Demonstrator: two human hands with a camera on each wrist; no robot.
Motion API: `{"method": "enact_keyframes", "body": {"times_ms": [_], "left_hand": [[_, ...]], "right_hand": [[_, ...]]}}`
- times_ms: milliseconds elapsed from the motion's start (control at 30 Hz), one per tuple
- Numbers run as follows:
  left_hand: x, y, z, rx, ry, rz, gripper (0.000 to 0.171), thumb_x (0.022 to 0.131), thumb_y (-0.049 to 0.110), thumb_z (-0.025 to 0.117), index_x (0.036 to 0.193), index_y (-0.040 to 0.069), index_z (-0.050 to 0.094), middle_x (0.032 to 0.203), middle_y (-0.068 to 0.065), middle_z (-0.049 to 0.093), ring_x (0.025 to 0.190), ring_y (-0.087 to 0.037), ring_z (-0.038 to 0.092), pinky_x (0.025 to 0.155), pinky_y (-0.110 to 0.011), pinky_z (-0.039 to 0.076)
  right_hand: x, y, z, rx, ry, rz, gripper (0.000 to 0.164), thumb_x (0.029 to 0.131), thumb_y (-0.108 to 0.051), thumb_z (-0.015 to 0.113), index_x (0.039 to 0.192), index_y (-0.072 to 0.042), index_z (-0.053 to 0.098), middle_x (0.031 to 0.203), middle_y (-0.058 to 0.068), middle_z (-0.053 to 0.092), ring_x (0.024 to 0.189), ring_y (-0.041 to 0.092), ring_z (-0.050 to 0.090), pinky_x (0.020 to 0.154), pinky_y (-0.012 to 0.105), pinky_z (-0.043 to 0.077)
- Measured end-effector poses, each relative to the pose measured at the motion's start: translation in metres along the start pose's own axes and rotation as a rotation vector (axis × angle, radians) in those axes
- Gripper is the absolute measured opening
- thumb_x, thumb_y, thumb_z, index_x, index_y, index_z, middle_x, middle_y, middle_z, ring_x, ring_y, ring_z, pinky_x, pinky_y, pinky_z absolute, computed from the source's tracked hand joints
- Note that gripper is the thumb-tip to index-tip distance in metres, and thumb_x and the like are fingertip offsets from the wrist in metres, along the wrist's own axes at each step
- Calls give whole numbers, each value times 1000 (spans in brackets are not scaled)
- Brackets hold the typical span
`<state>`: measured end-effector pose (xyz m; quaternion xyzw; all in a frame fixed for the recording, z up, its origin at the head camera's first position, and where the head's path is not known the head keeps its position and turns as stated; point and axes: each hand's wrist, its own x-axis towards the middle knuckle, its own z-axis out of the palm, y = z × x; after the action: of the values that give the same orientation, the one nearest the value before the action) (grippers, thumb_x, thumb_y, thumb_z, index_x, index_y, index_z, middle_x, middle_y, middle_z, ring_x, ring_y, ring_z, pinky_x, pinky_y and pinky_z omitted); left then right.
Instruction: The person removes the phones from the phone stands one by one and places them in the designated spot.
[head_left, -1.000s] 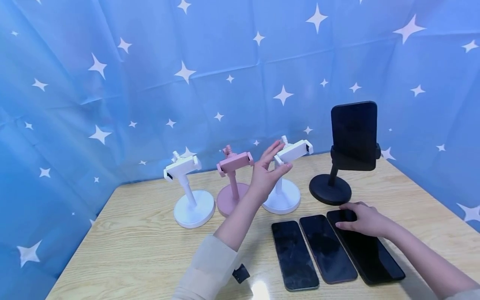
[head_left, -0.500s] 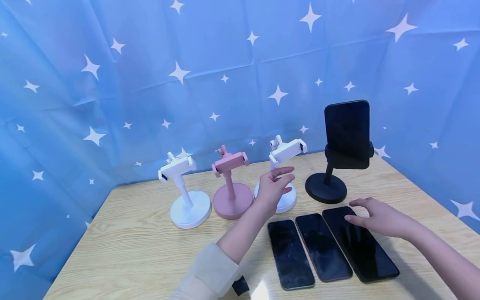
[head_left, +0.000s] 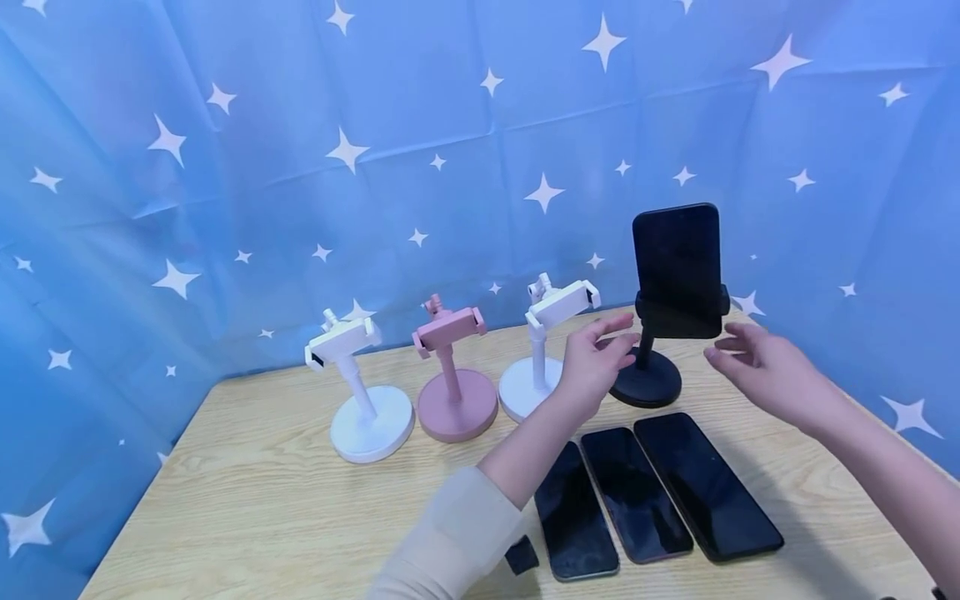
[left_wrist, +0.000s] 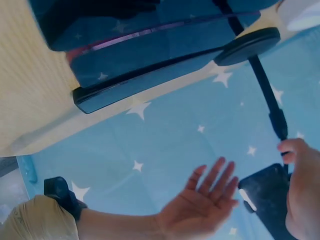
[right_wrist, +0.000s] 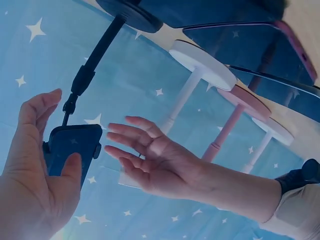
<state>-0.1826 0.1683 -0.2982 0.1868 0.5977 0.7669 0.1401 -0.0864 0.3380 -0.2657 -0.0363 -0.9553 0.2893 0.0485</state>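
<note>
A black phone [head_left: 677,268] stands upright in the clamp of a black phone stand [head_left: 649,382] at the back right. My left hand [head_left: 594,360] is to the left of that stand, its fingers loosely bent toward the stem and holding nothing. On the other side, my right hand [head_left: 776,372] hovers with relaxed fingers just below the phone's right corner. The right wrist view shows a gap between my left hand [right_wrist: 162,165] and the phone [right_wrist: 75,145]. Three dark phones lie in a row in front: a left one [head_left: 576,521], a middle one [head_left: 636,493] and a larger right one [head_left: 707,486].
Left of the black stand are a white phone stand [head_left: 561,307], a pink one [head_left: 452,331] and another white one [head_left: 343,342], their clamps holding no phone. A small black piece [head_left: 522,555] lies by my left sleeve. A blue starry cloth [head_left: 420,83] hangs behind the table [head_left: 247,500].
My left hand has left the nearest white stand and moved right to the black one. My right hand has lifted off the large phone and risen beside the black stand. The view has shifted slightly.
</note>
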Motion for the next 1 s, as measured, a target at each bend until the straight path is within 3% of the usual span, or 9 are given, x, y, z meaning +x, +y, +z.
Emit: {"method": "enact_keyframes", "body": {"times_ms": [133, 267, 367, 467, 600, 667, 800, 900, 1000], "left_hand": [[9, -2, 8, 67, 41, 40, 34, 87, 0, 57, 120, 5, 59, 113, -5, 61, 98, -19, 62, 76, -31, 54], [16, -4, 12, 115, 28, 55, 40, 89, 1, 54, 128, 8, 53, 119, -3, 58, 99, -16, 62, 75, -27, 53], [20, -3, 13, 128, -20, 69, 42, 92, 3, 50, 132, 12, 49, 127, -2, 53, 106, -15, 59, 78, -26, 52], [23, -3, 15, 95, -57, 85, 41, 93, 2, 47, 133, 11, 49, 131, -3, 50, 110, -17, 56, 82, -28, 51], [26, -4, 19, 25, -32, 95, 38, 92, -1, 48, 129, 7, 52, 127, -8, 55, 110, -20, 57, 83, -31, 51], [26, -5, 22, -2, -1, 93, 36, 91, -2, 50, 126, 6, 55, 121, -9, 58, 107, -20, 59, 82, -32, 52], [25, -6, 25, -93, 28, 85, 33, 88, -5, 52, 119, 4, 60, 111, -10, 62, 101, -25, 62, 79, -39, 52], [23, -7, 25, -142, 19, 86, 32, 87, -8, 52, 116, 3, 62, 106, -10, 64, 98, -29, 62, 77, -42, 52], [22, -7, 22, -146, 8, 85, 33, 86, -8, 53, 115, 3, 63, 106, -10, 65, 97, -30, 63, 76, -42, 53]], "right_hand": [[10, -5, -8, 68, 58, 12, 66, 99, -28, 35, 136, 20, 9, 128, 43, 33, 114, 53, 38, 83, 52, 44], [18, -7, -13, 127, 139, 0, 63, 98, -27, 36, 138, 16, 13, 128, 42, 33, 115, 53, 37, 82, 46, 43], [22, -7, -15, 145, 187, -37, 58, 98, -24, 36, 138, 14, 18, 129, 42, 34, 114, 52, 40, 81, 26, 45], [24, -5, -13, 132, 216, -85, 54, 98, -20, 35, 138, 14, 21, 127, 41, 37, 109, 49, 45, 67, 2, 36], [27, 0, -9, 111, 262, -138, 48, 99, -15, 35, 134, 17, 26, 122, 40, 42, 104, 45, 46, 64, -3, 30], [27, 3, -8, 108, 292, -160, 47, 98, -14, 36, 133, 17, 30, 120, 40, 44, 102, 35, 50, 65, -3, 29], [27, 10, -4, 124, 362, -213, 42, 96, -10, 41, 129, 17, 37, 114, 39, 49, 90, -10, 47, 66, -3, 30], [26, 13, 0, 156, 428, -251, 38, 94, -5, 45, 125, 16, 43, 101, 6, 64, 80, -24, 37, 62, 0, 33], [26, 15, 4, 181, 492, -280, 35, 91, -1, 48, 122, 16, 47, 88, -31, 51, 72, -20, 43, 55, 4, 35]]}}
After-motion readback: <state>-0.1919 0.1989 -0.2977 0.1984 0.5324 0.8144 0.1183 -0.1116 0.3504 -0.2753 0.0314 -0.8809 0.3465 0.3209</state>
